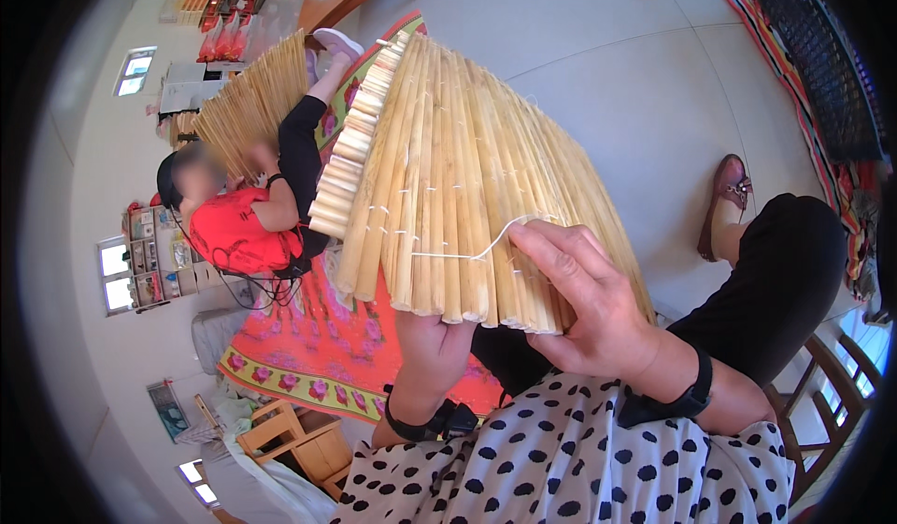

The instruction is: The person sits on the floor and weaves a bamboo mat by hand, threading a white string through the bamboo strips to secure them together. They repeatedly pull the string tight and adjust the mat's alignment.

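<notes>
1. I see a mat of pale bamboo sticks [458, 169] stitched side by side, held up in the middle of the view; it fans from about 11 o'clock down to 5 o'clock.
2. My left hand [432, 351] is under the mat's lower edge at about 6 o'clock. Its fingers are hidden behind the sticks, so I cannot tell how tightly they close, but the mat rests against this hand.
3. My right hand [589, 295] lies on the front of the mat at about 4 o'clock, fingers narrowed and pinching a white string [472, 251].
4. The string runs from those fingertips toward 9 o'clock across the sticks, lying flat on the mat's face in a shallow curve.
5. Small white stitches show in rows across the sticks above the string.
6. Both wrists wear black bands; a spotted white garment [579, 468] fills the lower edge.
7. At 9 o'clock another person in a red top [234, 230] sits on a red flowered rug [318, 346], holding a second bamboo mat [248, 99].
8. A brown shoe [727, 197] rests on the grey floor [598, 48] at 3 o'clock.
</notes>
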{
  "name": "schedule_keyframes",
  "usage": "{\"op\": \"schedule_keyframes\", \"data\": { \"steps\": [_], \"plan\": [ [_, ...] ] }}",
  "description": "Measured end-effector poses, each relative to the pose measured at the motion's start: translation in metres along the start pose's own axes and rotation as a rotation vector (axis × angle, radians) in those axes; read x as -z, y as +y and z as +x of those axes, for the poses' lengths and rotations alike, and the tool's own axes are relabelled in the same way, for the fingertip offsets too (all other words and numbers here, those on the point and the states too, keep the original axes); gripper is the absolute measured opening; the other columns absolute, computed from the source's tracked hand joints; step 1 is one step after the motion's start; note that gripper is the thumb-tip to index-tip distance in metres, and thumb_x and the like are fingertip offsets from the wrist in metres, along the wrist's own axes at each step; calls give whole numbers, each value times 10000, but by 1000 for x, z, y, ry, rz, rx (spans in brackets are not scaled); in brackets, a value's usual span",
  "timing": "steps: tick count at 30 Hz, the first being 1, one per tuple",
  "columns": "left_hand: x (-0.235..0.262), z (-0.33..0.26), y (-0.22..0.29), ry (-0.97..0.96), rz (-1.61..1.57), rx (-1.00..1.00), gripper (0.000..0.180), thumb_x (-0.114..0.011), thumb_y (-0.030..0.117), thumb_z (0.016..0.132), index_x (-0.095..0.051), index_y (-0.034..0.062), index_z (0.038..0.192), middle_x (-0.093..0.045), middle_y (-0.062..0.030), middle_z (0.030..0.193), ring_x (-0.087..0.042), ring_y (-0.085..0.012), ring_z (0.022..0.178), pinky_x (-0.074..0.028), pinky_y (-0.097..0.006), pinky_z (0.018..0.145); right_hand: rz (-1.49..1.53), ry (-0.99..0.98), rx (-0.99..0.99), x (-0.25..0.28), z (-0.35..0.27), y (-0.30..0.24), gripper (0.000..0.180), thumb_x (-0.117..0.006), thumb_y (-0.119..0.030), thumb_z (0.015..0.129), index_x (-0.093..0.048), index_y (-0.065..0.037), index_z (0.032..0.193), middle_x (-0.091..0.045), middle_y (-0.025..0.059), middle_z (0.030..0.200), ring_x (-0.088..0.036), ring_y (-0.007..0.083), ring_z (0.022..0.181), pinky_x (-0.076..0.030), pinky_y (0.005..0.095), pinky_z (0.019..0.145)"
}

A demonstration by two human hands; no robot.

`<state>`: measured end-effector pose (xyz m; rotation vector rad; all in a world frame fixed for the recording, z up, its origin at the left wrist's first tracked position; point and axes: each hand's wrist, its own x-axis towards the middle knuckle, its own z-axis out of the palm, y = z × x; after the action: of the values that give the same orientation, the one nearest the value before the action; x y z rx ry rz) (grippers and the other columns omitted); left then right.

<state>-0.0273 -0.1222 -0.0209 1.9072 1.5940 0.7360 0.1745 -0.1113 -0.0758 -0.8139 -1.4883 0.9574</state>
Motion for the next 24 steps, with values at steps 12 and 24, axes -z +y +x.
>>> {"op": "schedule_keyframes", "data": {
  "steps": [12, 24],
  "plan": [
    [17, 1, -10, 0, 283, -270, 320, -649, 48, 898, -642, -22, 1211, -664, -122, 1224, -623, -226, 1139, -453, -371, 1014, 5, -23, 23, 0, -1, -1, 823, -780, -3, 569, -525, 35, 1350, -553, 192, 1239, -571, 359, 1008, -519, 401, 871],
    [26, 6, -21, -42, 232, -236, 343, -605, 79, 890, -647, -4, 1220, -633, -174, 1275, -597, -348, 1184, -411, -455, 1059, 70, -33, 27, 1, 0, -3, 709, -748, -15, 646, -522, 82, 1311, -536, 219, 1247, -565, 380, 1063, -502, 402, 926]
  ]
}}
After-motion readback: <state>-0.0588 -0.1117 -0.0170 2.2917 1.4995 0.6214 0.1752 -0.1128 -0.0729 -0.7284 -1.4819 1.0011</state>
